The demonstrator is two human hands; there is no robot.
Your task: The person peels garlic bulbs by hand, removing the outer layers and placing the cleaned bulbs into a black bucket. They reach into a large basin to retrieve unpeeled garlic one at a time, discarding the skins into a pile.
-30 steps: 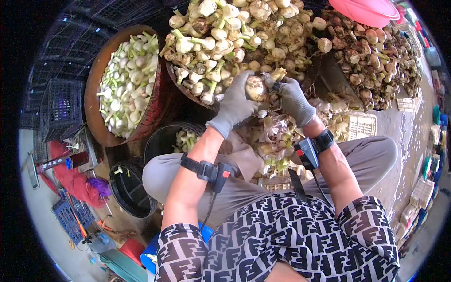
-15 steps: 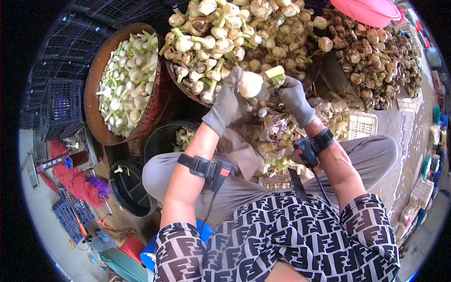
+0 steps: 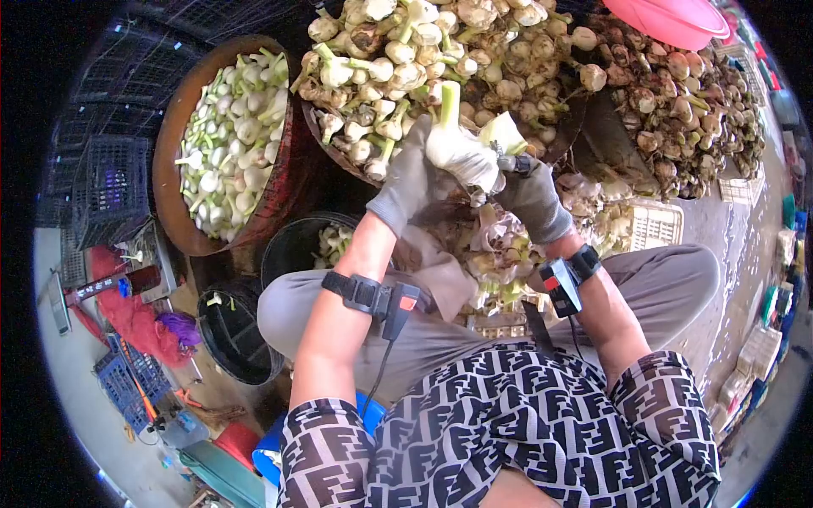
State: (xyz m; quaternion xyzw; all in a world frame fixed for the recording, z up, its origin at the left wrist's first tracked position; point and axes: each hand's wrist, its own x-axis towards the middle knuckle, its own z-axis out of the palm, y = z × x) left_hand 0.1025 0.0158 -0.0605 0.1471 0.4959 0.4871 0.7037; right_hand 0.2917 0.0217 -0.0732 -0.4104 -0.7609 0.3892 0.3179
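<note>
My left hand [image 3: 415,182], in a grey glove, is closed round a white garlic bulb [image 3: 457,152] whose green stem stands upright. A loose flap of peel spreads from the bulb's right side. My right hand [image 3: 533,196], also gloved, is closed at that side around a small dark tool [image 3: 513,162], partly hidden by the fingers. Behind the hands, a wide tub [image 3: 340,161] is heaped with garlic bulbs [image 3: 415,68]. Pale peelings [image 3: 500,254] lie below the hands.
On the left a rusty round tub [image 3: 174,178] holds clean bulbs. Darker garlic [image 3: 669,110] is piled at the right under a pink basin [image 3: 669,24]. Black buckets [image 3: 241,339] stand by my left knee, and a pale crate [image 3: 656,224] sits near my right knee.
The bulb has turned, its stem swinging from pointing right to upright. A flap of peel now hangs off its right side. My right hand has moved slightly down, and the dark tool now shows.
</note>
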